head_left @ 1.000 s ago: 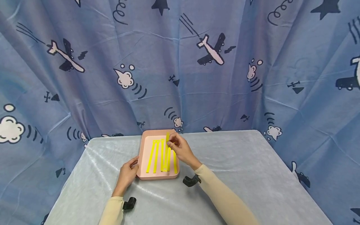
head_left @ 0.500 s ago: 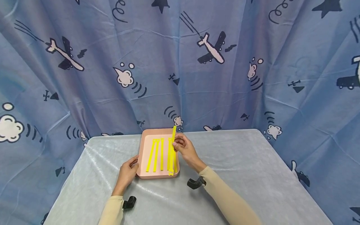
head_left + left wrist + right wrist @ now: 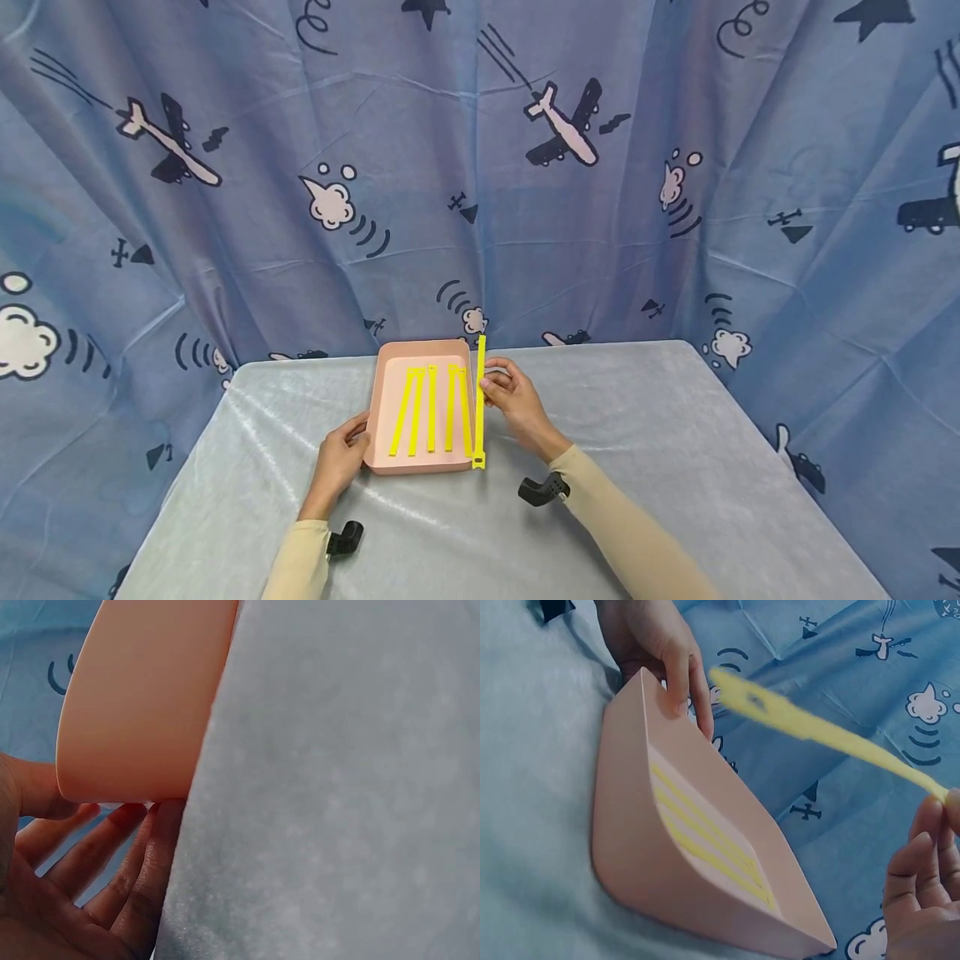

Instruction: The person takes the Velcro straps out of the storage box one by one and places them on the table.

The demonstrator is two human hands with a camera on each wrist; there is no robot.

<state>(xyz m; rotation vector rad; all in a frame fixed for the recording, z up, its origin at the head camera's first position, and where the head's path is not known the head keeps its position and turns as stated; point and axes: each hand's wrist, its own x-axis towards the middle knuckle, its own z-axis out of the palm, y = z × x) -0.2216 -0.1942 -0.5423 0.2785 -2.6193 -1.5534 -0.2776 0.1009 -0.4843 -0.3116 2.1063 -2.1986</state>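
Note:
My right hand pinches a yellow cable tie, a flat strap with a slotted end, between thumb and fingers. The strap hangs lengthwise just off the right rim of a pink tray, slotted end nearest me. In the right wrist view, its slotted head is held up above the tray's level. My left hand grips the tray's left wall near the front corner, with the thumb at the rim and the fingers along the side. Inside the tray lie several more yellow ties, roughly side by side with gaps between.
A table with a pale grey velvety cloth carries the tray near its far edge. Behind it hangs a blue curtain printed with planes and clouds. Black wrist mounts sit on both sleeves.
My right hand has carried the tie rightward, from over the tray's other ties to beyond its right rim. The left hand has kept its grip on the tray.

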